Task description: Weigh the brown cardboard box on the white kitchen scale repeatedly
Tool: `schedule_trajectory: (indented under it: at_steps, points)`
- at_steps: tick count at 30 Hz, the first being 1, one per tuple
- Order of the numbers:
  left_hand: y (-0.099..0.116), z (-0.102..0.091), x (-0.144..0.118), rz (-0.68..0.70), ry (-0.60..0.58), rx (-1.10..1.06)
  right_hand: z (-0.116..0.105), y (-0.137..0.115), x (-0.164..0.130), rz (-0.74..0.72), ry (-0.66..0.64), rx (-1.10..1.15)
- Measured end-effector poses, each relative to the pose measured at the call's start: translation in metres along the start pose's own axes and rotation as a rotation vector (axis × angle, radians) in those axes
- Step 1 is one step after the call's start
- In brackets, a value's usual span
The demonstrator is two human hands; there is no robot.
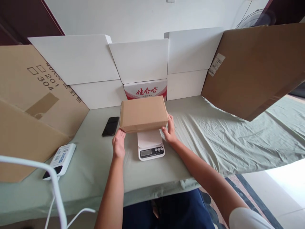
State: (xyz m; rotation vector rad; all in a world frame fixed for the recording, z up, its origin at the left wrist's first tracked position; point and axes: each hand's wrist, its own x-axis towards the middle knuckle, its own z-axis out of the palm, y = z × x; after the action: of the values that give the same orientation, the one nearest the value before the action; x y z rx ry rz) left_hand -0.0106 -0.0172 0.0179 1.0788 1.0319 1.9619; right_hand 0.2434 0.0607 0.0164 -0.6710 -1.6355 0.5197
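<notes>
Between my two hands is a closed brown cardboard box (143, 113), above the rear part of a white digital kitchen scale (151, 148). My left hand (118, 143) grips the box at its near left corner, fingers curled against the lower edge. At the near right corner my right hand (170, 129) holds it, thumb on the front and fingers along the side. The box hides most of the scale's platform; whether it rests on it or hangs just above I cannot tell. The scale's display and round buttons face me, and no reading shows.
A black phone (111, 126) lies left of the box. A white power strip (62, 160) and a white curved tube (53, 173) are at the left. White boxes (140, 60) line the back; large cardboard panels (252, 70) flank the green tablecloth (195, 127), wrinkled at right.
</notes>
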Motion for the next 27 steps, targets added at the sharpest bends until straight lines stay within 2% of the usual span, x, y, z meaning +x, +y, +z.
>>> schedule_trajectory:
  at_steps: [5, 10, 15, 27]
  points:
    - [0.002, -0.011, -0.034, 0.059, 0.054, 0.093, -0.013, -0.019, -0.030, 0.019, -0.078, -0.021]
    - [-0.003, -0.020, -0.056, 0.001, 0.061, 0.116, -0.020, -0.023, -0.040, 0.088, -0.088, 0.022]
    - [-0.007, -0.025, -0.060, -0.050, 0.075, 0.112, -0.020, -0.019, -0.041, 0.138, -0.066, 0.037]
    - [-0.012, -0.028, -0.060, -0.059, 0.100, 0.137, -0.018, -0.018, -0.043, 0.214, -0.009, 0.148]
